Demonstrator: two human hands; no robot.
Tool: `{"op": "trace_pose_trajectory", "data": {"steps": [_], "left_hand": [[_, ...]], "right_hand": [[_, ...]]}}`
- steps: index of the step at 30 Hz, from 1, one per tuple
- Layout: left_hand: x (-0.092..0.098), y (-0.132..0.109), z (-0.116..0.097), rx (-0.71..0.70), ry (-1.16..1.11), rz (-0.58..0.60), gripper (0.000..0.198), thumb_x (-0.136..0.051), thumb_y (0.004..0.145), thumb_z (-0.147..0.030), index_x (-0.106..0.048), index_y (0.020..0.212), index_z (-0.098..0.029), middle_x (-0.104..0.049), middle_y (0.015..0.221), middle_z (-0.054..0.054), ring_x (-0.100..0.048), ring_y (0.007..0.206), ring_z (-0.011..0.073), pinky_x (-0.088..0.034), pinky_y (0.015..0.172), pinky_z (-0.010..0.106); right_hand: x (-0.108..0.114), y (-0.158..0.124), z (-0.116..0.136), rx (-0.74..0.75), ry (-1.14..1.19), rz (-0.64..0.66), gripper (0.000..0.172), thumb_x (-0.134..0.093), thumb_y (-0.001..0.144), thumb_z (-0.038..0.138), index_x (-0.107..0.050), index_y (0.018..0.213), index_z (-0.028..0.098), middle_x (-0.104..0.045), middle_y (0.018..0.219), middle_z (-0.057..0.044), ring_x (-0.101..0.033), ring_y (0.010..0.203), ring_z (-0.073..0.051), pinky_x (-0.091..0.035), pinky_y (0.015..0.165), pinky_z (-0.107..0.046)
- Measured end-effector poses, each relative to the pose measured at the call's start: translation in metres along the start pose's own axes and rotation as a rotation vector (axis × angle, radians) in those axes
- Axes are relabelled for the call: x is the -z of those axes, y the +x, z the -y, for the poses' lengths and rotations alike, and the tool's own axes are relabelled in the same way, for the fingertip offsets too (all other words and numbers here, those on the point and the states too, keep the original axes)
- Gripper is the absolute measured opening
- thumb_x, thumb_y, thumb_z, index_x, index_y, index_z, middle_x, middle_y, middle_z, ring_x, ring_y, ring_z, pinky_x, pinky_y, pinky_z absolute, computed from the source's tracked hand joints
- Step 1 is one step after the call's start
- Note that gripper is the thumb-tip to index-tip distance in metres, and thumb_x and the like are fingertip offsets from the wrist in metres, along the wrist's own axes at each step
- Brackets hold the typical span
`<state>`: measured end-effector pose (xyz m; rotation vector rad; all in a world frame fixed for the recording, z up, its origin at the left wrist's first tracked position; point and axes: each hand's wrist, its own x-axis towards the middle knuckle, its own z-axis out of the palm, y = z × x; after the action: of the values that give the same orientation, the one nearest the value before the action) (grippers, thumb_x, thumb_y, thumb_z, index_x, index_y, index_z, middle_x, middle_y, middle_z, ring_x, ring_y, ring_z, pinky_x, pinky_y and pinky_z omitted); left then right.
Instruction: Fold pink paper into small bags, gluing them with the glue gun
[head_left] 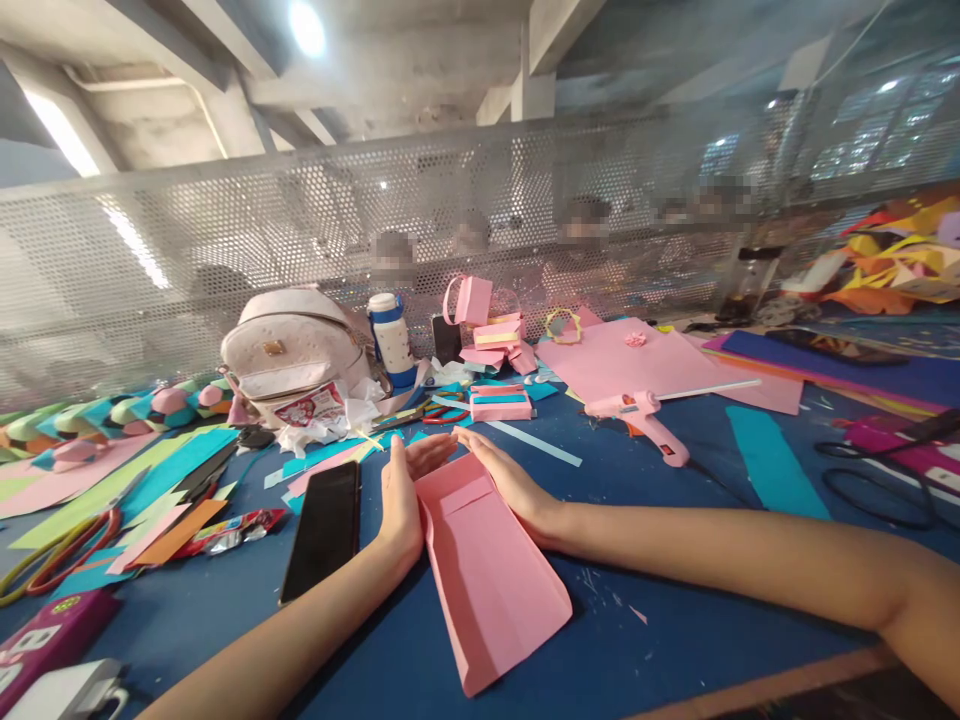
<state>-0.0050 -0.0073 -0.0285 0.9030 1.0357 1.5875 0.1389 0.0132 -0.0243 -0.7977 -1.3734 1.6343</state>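
A pink folded paper piece with raised side edges, like a shallow tray, lies on the blue table between my hands. My left hand stands on edge along its left side, fingers stretched forward. Along the right side rests my right hand, its fingers straight and flat against the paper's edge. The two hands' fingertips come close together at the far end. Neither hand's fingers are wrapped round the paper. A black phone lies just left of my left hand.
A pink glue gun lies at right, its cord trailing. Scissors and coloured paper strips lie left. Behind are a backpack, a bottle, small pink paper boxes and a perforated metal screen.
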Motion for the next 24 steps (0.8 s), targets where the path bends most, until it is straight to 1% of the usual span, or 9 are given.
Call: {"op": "trace_pose_trajectory", "data": {"steps": [6,9,11,13,15,17,19,21,24], "left_hand": [[0.002,0.001,0.002,0.007,-0.017,0.032,0.066,-0.034,0.089,-0.065,-0.073,0.093,-0.012,-0.073,0.106,0.015,-0.067,0.106,0.0287,-0.044,0.103,0.043],[0.002,0.004,-0.002,0.005,-0.038,0.051,0.064,-0.037,0.088,-0.064,-0.073,0.094,-0.01,-0.073,0.106,0.016,-0.066,0.107,0.0291,-0.043,0.103,0.043],[0.002,0.007,-0.008,0.02,-0.015,0.102,0.062,-0.041,0.088,-0.062,-0.072,0.098,-0.01,-0.072,0.109,0.016,-0.066,0.107,0.0294,-0.043,0.103,0.043],[0.001,0.011,-0.018,0.053,0.075,0.212,0.056,-0.046,0.087,-0.059,-0.07,0.104,-0.011,-0.071,0.112,0.016,-0.066,0.107,0.0293,-0.044,0.101,0.043],[-0.001,0.014,-0.029,0.054,0.231,0.365,0.048,-0.053,0.085,-0.053,-0.07,0.108,-0.014,-0.071,0.113,0.014,-0.067,0.105,0.0283,-0.045,0.098,0.041],[-0.001,0.015,-0.04,-0.007,0.448,0.521,0.036,-0.061,0.081,-0.042,-0.072,0.105,-0.017,-0.072,0.111,0.011,-0.067,0.103,0.0271,-0.047,0.094,0.036],[0.0,0.013,-0.047,-0.095,0.691,0.598,0.025,-0.065,0.074,-0.03,-0.075,0.095,-0.021,-0.074,0.103,0.008,-0.068,0.095,0.0256,-0.049,0.084,0.031],[0.003,0.01,-0.05,-0.191,0.894,0.546,0.017,-0.065,0.066,-0.019,-0.076,0.077,-0.025,-0.076,0.082,0.004,-0.067,0.076,0.0221,-0.047,0.067,0.026],[0.007,0.006,-0.048,-0.288,1.018,0.408,0.018,-0.06,0.06,-0.011,-0.067,0.051,-0.025,-0.063,0.052,-0.001,-0.056,0.052,0.0158,-0.034,0.051,0.023]], "right_hand": [[0.002,-0.009,0.001,0.004,-0.049,0.002,0.054,-0.046,0.091,0.057,-0.047,0.138,0.03,-0.036,0.152,0.0,-0.028,0.142,-0.019,-0.021,0.118,-0.037],[0.011,-0.006,0.005,0.064,-0.064,0.026,0.052,-0.047,0.091,0.056,-0.051,0.133,0.027,-0.041,0.149,-0.003,-0.031,0.141,-0.02,-0.021,0.118,-0.038],[0.02,-0.004,0.009,0.096,-0.041,0.039,0.05,-0.049,0.089,0.053,-0.055,0.13,0.025,-0.046,0.146,-0.005,-0.036,0.138,-0.02,-0.022,0.117,-0.039],[0.029,-0.002,0.013,0.104,-0.035,0.057,0.048,-0.051,0.088,0.05,-0.057,0.127,0.022,-0.05,0.142,-0.007,-0.042,0.134,-0.021,-0.025,0.116,-0.039],[0.037,-0.002,0.017,0.104,-0.119,0.088,0.045,-0.052,0.088,0.045,-0.058,0.125,0.021,-0.054,0.138,-0.008,-0.046,0.131,-0.021,-0.028,0.114,-0.04],[0.045,-0.002,0.022,0.107,-0.295,0.127,0.04,-0.05,0.09,0.04,-0.06,0.122,0.02,-0.057,0.133,-0.008,-0.049,0.128,-0.022,-0.031,0.112,-0.04],[0.051,-0.001,0.027,0.127,-0.488,0.169,0.034,-0.049,0.09,0.036,-0.063,0.115,0.019,-0.062,0.125,-0.008,-0.054,0.121,-0.022,-0.036,0.107,-0.038],[0.055,0.002,0.035,0.166,-0.669,0.236,0.028,-0.051,0.087,0.032,-0.067,0.106,0.018,-0.068,0.114,-0.007,-0.061,0.109,-0.022,-0.043,0.097,-0.035],[0.052,0.005,0.052,0.2,-0.97,0.349,0.022,-0.054,0.082,0.025,-0.071,0.093,0.018,-0.072,0.09,-0.005,-0.065,0.083,-0.019,-0.046,0.073,-0.028]]}}
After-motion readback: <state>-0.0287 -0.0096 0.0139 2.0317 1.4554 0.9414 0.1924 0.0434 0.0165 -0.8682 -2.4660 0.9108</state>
